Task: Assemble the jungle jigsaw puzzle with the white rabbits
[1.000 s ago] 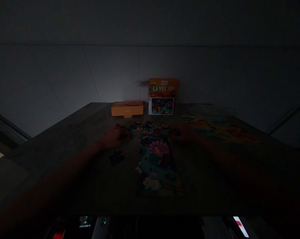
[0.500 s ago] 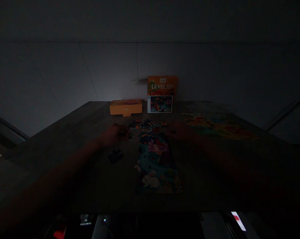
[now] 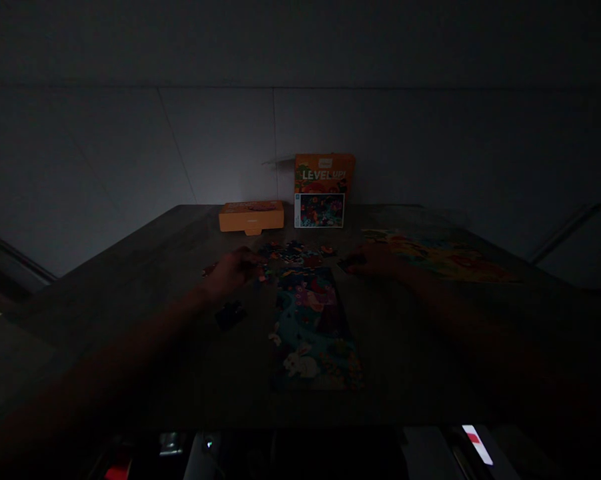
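The light is very dim. A partly joined jigsaw puzzle [image 3: 305, 327] with a white rabbit near its front lies in the middle of the table. Loose puzzle pieces [image 3: 293, 251] are heaped just beyond its far edge. My left hand [image 3: 228, 272] is left of the heap, its fingers curled down at a colourful puzzle piece [image 3: 264, 275]. On the other side, my right hand [image 3: 375, 260] pinches a dark puzzle piece [image 3: 347, 265] at its fingertips. Another dark piece [image 3: 229, 315] lies apart, nearer me on the left. Fine finger detail is lost in the darkness.
An orange box [image 3: 252, 218] lies at the table's back. Beside it stands an upright orange "LEVEL UP!" box [image 3: 324, 170] with a picture card [image 3: 320, 211] in front. A brightly coloured picture sheet or puzzle [image 3: 445, 257] lies at the right. A wall rises behind the table.
My right hand was blurred by motion and is now steadier, a dark piece showing at its fingertips. My left hand has shifted slightly, and a colourful piece shows by its fingers.
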Demonstrator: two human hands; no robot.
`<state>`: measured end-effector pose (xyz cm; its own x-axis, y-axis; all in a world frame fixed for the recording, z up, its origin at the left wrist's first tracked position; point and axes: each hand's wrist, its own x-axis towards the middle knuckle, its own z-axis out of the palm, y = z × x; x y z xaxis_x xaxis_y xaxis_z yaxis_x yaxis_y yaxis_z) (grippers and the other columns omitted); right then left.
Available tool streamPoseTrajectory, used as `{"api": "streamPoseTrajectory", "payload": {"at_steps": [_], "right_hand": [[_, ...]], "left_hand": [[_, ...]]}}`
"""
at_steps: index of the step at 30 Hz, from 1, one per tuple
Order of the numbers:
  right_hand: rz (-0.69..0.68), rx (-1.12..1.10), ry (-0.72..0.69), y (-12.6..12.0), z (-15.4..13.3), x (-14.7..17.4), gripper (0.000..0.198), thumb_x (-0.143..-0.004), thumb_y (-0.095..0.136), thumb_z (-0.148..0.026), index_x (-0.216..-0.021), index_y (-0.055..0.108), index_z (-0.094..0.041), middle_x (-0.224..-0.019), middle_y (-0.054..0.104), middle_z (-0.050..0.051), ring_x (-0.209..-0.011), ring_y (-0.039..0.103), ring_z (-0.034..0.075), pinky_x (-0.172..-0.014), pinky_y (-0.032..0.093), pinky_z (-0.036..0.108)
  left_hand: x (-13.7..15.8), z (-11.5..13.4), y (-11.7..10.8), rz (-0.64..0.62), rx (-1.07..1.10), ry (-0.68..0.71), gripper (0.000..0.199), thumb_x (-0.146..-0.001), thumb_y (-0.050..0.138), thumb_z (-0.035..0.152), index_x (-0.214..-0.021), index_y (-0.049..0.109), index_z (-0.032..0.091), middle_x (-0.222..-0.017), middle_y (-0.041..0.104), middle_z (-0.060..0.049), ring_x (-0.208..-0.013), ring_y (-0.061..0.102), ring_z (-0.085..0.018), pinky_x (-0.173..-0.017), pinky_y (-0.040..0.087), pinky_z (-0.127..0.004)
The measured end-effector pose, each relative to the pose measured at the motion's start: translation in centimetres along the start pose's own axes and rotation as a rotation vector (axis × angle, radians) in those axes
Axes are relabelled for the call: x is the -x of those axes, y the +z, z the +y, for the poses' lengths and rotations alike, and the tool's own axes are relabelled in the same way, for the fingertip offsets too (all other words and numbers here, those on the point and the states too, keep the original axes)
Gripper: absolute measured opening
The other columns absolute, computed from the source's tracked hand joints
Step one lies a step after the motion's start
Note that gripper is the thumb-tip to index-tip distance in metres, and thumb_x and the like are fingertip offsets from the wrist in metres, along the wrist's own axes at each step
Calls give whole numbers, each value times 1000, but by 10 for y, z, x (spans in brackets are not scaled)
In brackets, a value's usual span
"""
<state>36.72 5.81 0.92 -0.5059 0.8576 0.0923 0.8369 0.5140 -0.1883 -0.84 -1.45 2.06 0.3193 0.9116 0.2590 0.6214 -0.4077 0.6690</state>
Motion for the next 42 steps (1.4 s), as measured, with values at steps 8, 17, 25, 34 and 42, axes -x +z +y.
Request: {"api": "streamPoseTrajectory", "payload": {"at_steps": [8, 17, 25, 34, 42], "right_hand": [[-9, 28, -124, 4, -4, 0, 38, -80, 65, -27, -117, 70, -22, -118, 69, 9, -104, 65, 28, -90, 49, 37], [-12, -8, -140, 1, -7, 1, 44, -76, 68, -22, -120, 68, -17, -115, 69, 14, -102, 65, 30, -88, 50, 40], [-17, -15, -145, -5, -8, 1, 45, -75, 71, -26, -119, 69, -19, -108, 70, 11, -97, 64, 28, -85, 50, 38], [101, -57, -137, 3, -17, -2, 45, -72, 74, -26, -115, 68, -15, -114, 63, 15, -101, 61, 29, -86, 50, 39], [249, -208, -79, 6, -40, 0, 32, -88, 53, -21, -117, 68, -20, -112, 71, 8, -102, 64, 25, -90, 48, 38]], "left_hand": [[15, 35, 43, -140, 228, 168, 32, -86, 61, 30, -116, 68, 20, -125, 64, -9, -113, 62, -25, -97, 51, -40], [15, 33, 17, -344, -104, 640, 19, -88, 57, 18, -98, 73, 20, -102, 70, -8, -100, 61, -22, -100, 42, -41], [17, 37, 17, -422, -138, 566, 21, -90, 59, 27, -104, 74, 22, -119, 66, -10, -115, 55, -24, -106, 39, -41], [15, 33, 14, -430, -252, 575, 34, -89, 61, 28, -123, 66, 27, -136, 60, -8, -128, 50, -27, -115, 23, -51], [2, 2, -14, -199, -608, 314, 32, -92, 53, 26, -120, 68, 25, -138, 57, -8, -135, 33, -36, -109, 26, -55]]}}
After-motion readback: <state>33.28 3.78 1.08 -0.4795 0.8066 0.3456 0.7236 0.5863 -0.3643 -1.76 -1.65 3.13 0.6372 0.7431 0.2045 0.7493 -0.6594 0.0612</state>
